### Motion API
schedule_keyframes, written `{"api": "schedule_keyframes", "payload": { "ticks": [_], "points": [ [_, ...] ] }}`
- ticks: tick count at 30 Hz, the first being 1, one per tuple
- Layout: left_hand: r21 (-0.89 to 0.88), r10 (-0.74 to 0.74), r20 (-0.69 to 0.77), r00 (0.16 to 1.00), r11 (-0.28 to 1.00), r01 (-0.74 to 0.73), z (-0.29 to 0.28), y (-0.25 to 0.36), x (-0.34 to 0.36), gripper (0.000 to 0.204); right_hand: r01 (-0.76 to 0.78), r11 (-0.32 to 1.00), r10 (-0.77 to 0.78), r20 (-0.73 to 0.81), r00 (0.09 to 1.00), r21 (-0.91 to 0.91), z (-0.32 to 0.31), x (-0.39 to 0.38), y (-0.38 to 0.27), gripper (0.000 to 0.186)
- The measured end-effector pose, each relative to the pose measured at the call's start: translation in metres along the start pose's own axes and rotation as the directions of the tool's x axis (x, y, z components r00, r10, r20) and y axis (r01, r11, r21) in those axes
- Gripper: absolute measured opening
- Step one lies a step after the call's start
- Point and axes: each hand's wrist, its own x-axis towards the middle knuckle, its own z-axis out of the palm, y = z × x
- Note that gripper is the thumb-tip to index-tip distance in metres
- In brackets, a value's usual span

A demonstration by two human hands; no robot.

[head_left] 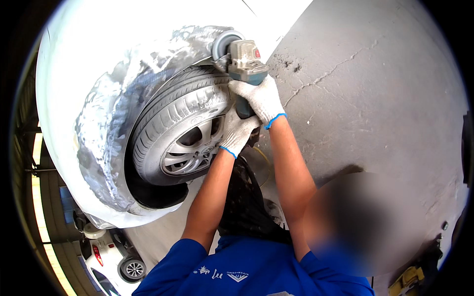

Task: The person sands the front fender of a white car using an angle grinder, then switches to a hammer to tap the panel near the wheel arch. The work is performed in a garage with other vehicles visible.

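While that grinder [249,55] sits up at the scuffed fender [106,106] | right hand [262,98] wrapped round its body | left hand [238,129] kinda curled round its back end

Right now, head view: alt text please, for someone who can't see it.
Gloved left hand and gloved right hand grip a power grinder, its disc by the scuffed wheel arch of a white car. The tire sits inside the arch; grey floor spreads to the right, another white car at lower left.
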Motion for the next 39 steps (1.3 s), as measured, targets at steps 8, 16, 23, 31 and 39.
{"api": "schedule_keyframes", "payload": {
  "ticks": [8,16,23,31,39],
  "points": [
    [0.048,0.004,-0.062,0.998,0.999,-0.001,-0.009,0.001,-0.035,0.052,-0.042,0.995,0.048,0.063,0.997,-0.093,0.006,-0.019,0.016,0.062],
    [0.061,-0.090,-0.076,0.993,0.994,0.095,-0.004,0.017,-0.039,0.052,-0.041,0.997,0.046,0.069,0.997,-0.072,0.001,-0.023,0.018,0.050],
    [-0.015,-0.186,-0.041,0.982,0.982,0.186,-0.009,0.007,-0.020,0.051,-0.088,0.994,0.092,0.067,0.994,-0.058,0.003,-0.007,0.001,0.055],
    [0.107,-0.112,-0.022,0.993,0.988,0.114,-0.013,-0.002,-0.021,0.060,-0.087,0.996,0.087,0.073,0.994,-0.005,0.001,-0.013,0.010,0.046],
    [0.102,-0.091,-0.076,0.993,0.990,0.098,-0.008,0.003,-0.034,0.058,-0.012,1.000,0.010,0.085,0.996,0.018,0.000,-0.021,0.023,0.049]
  ]
}}
